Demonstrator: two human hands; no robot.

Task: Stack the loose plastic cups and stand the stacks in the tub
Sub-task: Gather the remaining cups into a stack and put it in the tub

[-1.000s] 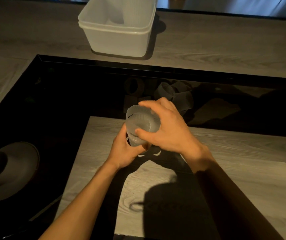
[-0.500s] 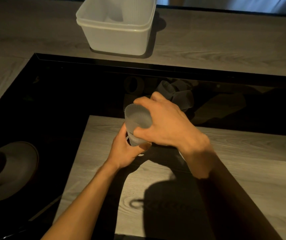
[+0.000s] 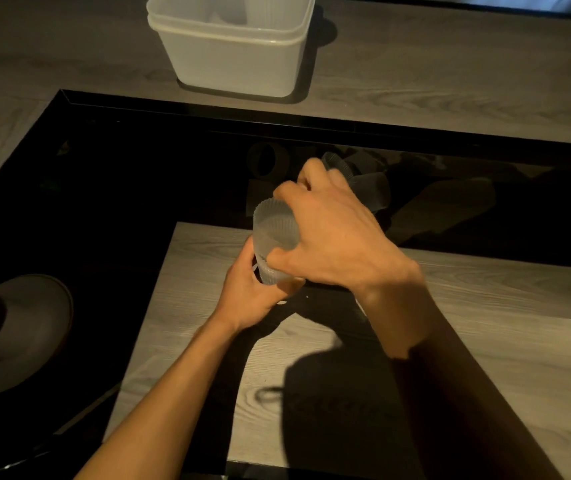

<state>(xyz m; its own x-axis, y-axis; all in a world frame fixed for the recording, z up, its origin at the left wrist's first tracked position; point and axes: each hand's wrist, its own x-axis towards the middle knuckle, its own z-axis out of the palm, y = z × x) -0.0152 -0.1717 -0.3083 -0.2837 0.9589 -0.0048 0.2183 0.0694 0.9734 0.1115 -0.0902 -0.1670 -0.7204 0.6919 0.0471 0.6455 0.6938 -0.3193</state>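
Note:
A ribbed, translucent plastic cup stack [image 3: 273, 233] stands tilted over the wooden board, mouth up. My left hand [image 3: 252, 296] grips its lower part from below. My right hand [image 3: 332, 237] wraps over its rim and right side from above, thumb on the near wall. Behind my right hand several loose cups [image 3: 367, 181] lie on the dark glass, partly hidden. The white translucent tub [image 3: 232, 60] sits at the far side of the counter; something pale stands inside it, unclear what.
A dark glossy glass surface [image 3: 121, 188] surrounds the pale wooden board [image 3: 484, 341]. A grey hat-like object [image 3: 17, 330] lies at the left edge. The wooden counter [image 3: 450, 81] runs behind the glass.
My right hand has slid further over the top of the stack, covering more of its rim. The stack has tilted slightly left. My left hand stays under it.

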